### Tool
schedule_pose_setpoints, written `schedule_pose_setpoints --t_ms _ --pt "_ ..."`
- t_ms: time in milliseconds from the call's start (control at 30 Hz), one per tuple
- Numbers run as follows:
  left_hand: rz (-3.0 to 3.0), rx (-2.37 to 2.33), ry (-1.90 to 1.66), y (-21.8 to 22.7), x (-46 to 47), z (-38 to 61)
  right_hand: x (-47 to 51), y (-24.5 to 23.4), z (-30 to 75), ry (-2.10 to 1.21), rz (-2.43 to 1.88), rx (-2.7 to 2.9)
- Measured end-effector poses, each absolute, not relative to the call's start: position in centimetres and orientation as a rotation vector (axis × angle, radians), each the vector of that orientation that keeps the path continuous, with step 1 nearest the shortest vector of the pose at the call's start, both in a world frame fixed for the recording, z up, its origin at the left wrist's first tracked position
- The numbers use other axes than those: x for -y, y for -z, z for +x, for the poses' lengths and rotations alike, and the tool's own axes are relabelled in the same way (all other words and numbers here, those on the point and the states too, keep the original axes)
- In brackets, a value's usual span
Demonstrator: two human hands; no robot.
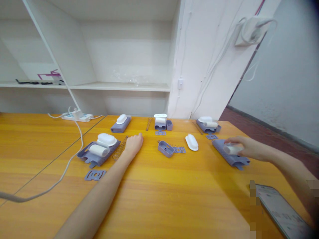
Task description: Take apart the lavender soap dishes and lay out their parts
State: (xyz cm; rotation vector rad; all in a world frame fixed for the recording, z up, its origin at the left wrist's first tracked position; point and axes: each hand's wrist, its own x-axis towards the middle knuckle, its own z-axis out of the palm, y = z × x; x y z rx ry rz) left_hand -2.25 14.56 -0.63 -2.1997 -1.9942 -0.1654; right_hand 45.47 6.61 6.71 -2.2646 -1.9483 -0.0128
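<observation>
On the right, my right hand point(245, 146) has its fingers closed on a white cylindrical roll point(232, 150), which is over a grey-purple perforated plastic housing point(225, 154). My left hand point(134, 145) lies curled on the wooden table point(154, 196); its palm side is hidden, so I cannot see whether anything is in it. Close beside it is a thin metal spring coil point(119, 151). Further left, another purple housing point(93, 159) carries a white roll point(99, 150) and a white oval cap point(107, 139). A flat purple slotted plate point(95, 175) lies in front of that housing.
Mid-table sit a purple oval cup point(166, 149) and a white oval cap point(191, 142). Further part sets point(160, 122) line the back edge. A white cable point(67, 162) runs from a power strip point(77, 116) across the left. A phone point(281, 212) lies at front right.
</observation>
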Motion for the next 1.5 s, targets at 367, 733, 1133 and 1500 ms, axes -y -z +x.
schedule_pose_setpoints --t_ms 367,733,1133,1500 --pt "-2.204 1.987 0.186 0.9 -14.7 -2.4 -6.4 -7.9 45.5 -0.27 -2.222 2.148" --pt "-2.204 1.968 0.186 0.9 -14.8 -2.4 -12.2 -6.2 34.5 -0.043 -2.09 2.249" --pt "-2.207 1.946 0.183 0.9 -14.8 -2.5 -15.2 -3.5 29.1 -0.117 -2.383 2.327" --pt "-2.211 1.955 0.191 1.0 -14.9 -2.6 -14.6 -6.4 32.0 -0.003 -2.152 2.503"
